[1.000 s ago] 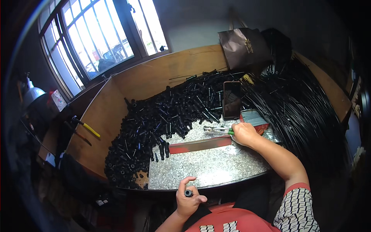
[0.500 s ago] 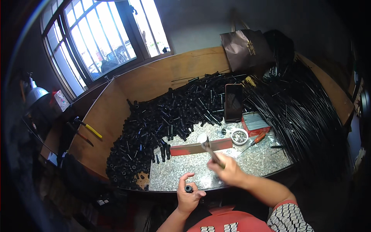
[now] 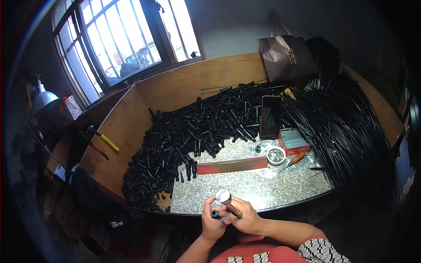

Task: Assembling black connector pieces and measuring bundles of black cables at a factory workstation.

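Close to my body, just off the near edge of the worktop, my two hands meet. My left hand (image 3: 212, 229) is closed around a black tubular part (image 3: 214, 214), its round hollow end facing up. My right hand (image 3: 247, 218) grips a hammer (image 3: 223, 196) by its brown handle. The shiny round hammer head sits just above the fingers of my left hand, beside the tube's end. Fingers hide most of the tube and the lower handle.
A speckled stone slab (image 3: 210, 188) carries a red bar (image 3: 232, 165), a white bowl of small metal bits (image 3: 276, 155), an orange-handled screwdriver (image 3: 296, 159) and a phone (image 3: 269, 117). Black tubular parts (image 3: 175, 136) heap at left; long black rods (image 3: 342, 127) lie at right.
My right hand has brought the hammer down and left, from over the slab to my left hand. The left fingers have closed in around the black tube. The view has shifted slightly.
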Available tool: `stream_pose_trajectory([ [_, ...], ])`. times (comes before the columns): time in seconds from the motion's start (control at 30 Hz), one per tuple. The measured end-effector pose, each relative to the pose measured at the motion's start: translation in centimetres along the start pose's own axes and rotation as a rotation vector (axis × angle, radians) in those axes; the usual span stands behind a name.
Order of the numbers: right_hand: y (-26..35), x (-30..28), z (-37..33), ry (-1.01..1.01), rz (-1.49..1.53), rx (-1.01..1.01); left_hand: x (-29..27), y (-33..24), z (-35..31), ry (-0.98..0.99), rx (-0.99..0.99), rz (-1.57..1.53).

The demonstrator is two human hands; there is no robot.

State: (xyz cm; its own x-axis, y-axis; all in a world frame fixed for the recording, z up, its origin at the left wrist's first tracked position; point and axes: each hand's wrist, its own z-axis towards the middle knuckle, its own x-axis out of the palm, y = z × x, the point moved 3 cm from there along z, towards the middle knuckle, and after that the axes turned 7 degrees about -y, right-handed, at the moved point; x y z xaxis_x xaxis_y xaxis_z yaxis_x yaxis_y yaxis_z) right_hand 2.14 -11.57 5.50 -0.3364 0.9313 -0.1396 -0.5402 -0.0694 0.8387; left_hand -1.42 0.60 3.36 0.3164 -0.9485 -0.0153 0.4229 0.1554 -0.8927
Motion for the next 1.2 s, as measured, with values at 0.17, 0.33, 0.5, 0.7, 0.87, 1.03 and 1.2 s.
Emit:
stream_pose_trajectory([
  [0.17, 0.3, 0.3, 0.0, -0.058, 0.015, -0.033, 0.0, 0.0, 0.2, -0.022, -0.012, -0.025],
  [0.33, 0.3, 0.4, -0.3, -0.083, 0.025, -0.022, 0.1, -0.3, 0.2, -0.018, -0.007, -0.007],
  [0.5, 0.2, 0.6, -0.3, -0.104, 0.031, 0.003, 0.2, -0.2, 0.1, 0.003, -0.038, -0.013],
  [0.7, -0.2, 0.8, -0.7, -0.108, 0.018, -0.006, 0.1, 0.4, 0.0, 0.008, -0.033, -0.057],
  [0.87, -0.1, 0.9, -0.7, -0.136, 0.018, -0.031, 0.1, 0.4, -0.1, -0.005, -0.046, -0.087],
  [1.03, -0.1, 0.8, -0.4, -0.082, -0.024, -0.054, -0.1, -0.1, 0.1, -0.014, -0.064, -0.077],
  [1.2, -0.5, 0.8, -0.1, -0.061, -0.039, -0.054, -0.2, 0.5, 0.5, 0.032, -0.049, -0.067],
])
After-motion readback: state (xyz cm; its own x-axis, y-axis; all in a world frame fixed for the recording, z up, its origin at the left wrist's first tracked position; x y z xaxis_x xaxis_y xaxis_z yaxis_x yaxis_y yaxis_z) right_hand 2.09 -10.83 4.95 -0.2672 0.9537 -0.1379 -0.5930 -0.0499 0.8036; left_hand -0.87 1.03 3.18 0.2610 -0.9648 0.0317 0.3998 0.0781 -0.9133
